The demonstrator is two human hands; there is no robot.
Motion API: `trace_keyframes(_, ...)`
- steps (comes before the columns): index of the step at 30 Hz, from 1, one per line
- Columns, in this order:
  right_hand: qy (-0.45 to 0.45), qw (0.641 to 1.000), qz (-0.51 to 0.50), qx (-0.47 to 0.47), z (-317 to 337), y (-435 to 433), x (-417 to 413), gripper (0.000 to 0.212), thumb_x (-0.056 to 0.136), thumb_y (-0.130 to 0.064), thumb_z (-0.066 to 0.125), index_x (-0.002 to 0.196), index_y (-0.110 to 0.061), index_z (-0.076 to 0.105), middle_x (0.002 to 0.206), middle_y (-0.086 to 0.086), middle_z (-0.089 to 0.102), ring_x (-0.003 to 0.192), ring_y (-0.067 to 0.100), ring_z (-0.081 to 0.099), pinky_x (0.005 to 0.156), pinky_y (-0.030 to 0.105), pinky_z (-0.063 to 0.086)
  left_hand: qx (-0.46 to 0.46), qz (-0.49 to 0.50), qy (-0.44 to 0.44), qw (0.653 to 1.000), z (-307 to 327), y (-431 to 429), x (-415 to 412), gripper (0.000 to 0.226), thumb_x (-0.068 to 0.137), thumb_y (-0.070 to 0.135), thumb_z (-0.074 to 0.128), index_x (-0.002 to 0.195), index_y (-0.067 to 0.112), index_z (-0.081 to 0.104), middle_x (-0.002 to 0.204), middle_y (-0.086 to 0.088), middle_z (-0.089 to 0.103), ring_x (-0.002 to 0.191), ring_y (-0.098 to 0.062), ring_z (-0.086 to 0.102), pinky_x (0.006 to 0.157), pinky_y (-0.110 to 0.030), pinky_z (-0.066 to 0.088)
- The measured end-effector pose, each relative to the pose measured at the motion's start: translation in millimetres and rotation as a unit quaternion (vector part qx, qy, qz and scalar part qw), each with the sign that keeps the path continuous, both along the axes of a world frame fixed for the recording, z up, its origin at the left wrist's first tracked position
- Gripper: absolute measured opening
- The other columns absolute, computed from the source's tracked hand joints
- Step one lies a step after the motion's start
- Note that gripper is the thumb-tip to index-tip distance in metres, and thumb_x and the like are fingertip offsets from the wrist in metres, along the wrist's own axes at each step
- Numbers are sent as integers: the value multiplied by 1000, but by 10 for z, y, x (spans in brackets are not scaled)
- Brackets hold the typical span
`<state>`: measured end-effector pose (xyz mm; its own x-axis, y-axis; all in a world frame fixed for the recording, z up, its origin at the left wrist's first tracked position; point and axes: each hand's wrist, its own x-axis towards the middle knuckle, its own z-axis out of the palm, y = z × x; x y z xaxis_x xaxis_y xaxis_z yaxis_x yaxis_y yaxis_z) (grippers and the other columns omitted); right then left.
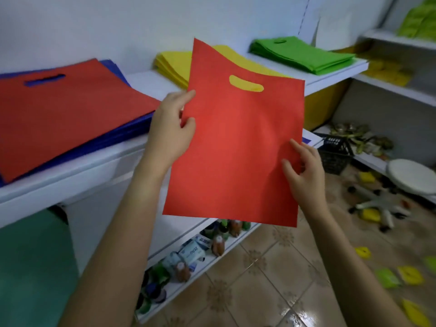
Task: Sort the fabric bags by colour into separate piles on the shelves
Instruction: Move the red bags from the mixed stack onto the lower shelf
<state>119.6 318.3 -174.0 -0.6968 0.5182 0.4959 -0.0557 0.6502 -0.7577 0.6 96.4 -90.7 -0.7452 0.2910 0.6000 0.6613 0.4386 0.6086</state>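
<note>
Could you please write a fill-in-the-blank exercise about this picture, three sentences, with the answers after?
1. The left hand and right hand hold a bag that is ___.
2. On the shelf, the rightmost pile is ___.
3. The lone bag at the far left lies on a pile that is ___.
Answers: red; green; blue.

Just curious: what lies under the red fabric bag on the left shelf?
A pile of blue fabric bags, only its edges showing; the shelved red fabric bag covers the rest.
</note>
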Motion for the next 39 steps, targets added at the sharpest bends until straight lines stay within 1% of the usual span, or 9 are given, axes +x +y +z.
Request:
trace_keyframes(5,-33,998,-34,-35,-298,622,308,43,90,-6,54,132,-12,49,125,-4,42,107,5,44,81,0,33,-16,-51,-52,997,-438,839,242,54,78,-12,45,129,5,51,130,-11,49,110,-22,52,93,-29,43)
trace_keyframes(9,-59,996,-37,-48,-564,1098,516,42,91,-5,53,132,-12,49,123,-6,41,111,3,43,90,17,38,-17,-41,-88,995,-893,1443,407,53,75,-15,46,125,3,54,130,-12,51,111,-22,53,95,-28,42)
trace_keyframes(14,-138,988,-20,-59,-1001,1578,782,42,89,-2,54,131,-7,50,128,7,45,119,19,47,99,34,41,-48,-18,-138,989,-1528,2019,595,42,75,-14,48,113,-1,62,122,-18,56,110,-28,56,95,-30,43)
trace_keyframes(18,-200,978,8,-60,-1273,1785,884,44,87,1,54,130,-4,50,130,11,46,119,19,46,96,17,33,-72,6,-217,973,-2008,2158,724,40,77,-15,48,111,-2,63,114,-19,59,102,-32,59,92,-31,44)
trace_keyframes(21,-236,969,46,-63,-1423,1846,811,48,85,3,53,132,-6,48,129,5,44,106,3,44,84,4,30,-84,46,-246,965,-2289,2147,706,41,76,-16,48,112,-2,63,114,-19,60,97,-34,59,88,-27,40)
trace_keyframes(23,-264,960,73,-64,-1505,1861,694,52,84,2,52,135,-7,45,131,2,41,99,0,43,79,3,29,-85,81,-272,955,-2398,2119,658,42,77,-16,48,114,-2,61,116,-18,59,95,-35,59,87,-26,39)
trace_keyframes(29,-301,946,117,-26,-1667,1793,193,49,85,7,47,133,-3,45,136,11,41,108,9,43,81,-2,23,-58,125,-313,940,-2600,1941,424,51,75,-19,43,122,-1,56,124,-17,53,104,-34,55,92,-26,39)
trace_keyframes(34,-316,936,151,21,-1735,1753,-344,40,87,6,45,126,-2,52,130,14,44,116,26,48,84,6,26,-48,169,-321,931,-2575,1743,88,55,77,-19,40,128,-1,50,134,-16,46,117,-32,49,103,-37,37)
trace_keyframes(39,-336,919,198,60,-1762,1748,-1011,44,86,7,44,129,0,49,136,16,40,122,28,44,94,20,32,-82,202,-347,912,-2675,1564,-381,60,76,-19,39,133,-4,42,140,-20,39,130,-30,39,108,-30,29)
